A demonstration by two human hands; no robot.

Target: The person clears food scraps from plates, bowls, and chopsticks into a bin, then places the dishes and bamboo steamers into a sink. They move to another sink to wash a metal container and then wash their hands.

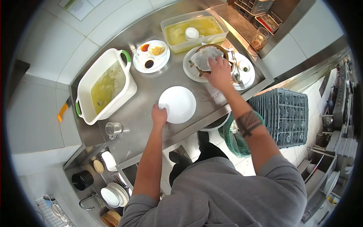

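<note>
My left hand (159, 115) grips the left edge of a white round plate (177, 105) over the steel counter, thumb on top. My right hand (220, 73) is at a round brown basket (225, 54), its fingers closed on crumpled white paper (202, 58) lying in it. The basket rests on a second white plate (188, 69). Just right of it, a plate (248, 75) carries cutlery (237, 72) and a small cup. My fingertips are partly hidden by the paper.
A white tub (130, 89) and a clear container (165, 32), both with yellowish liquid, stand on the counter (145, 130). A plate with sauces (140, 62) and a glass (113, 130) are nearby. Below are a green-lined bin (236, 145), grey racks (285, 117) and stacked dishes (111, 196).
</note>
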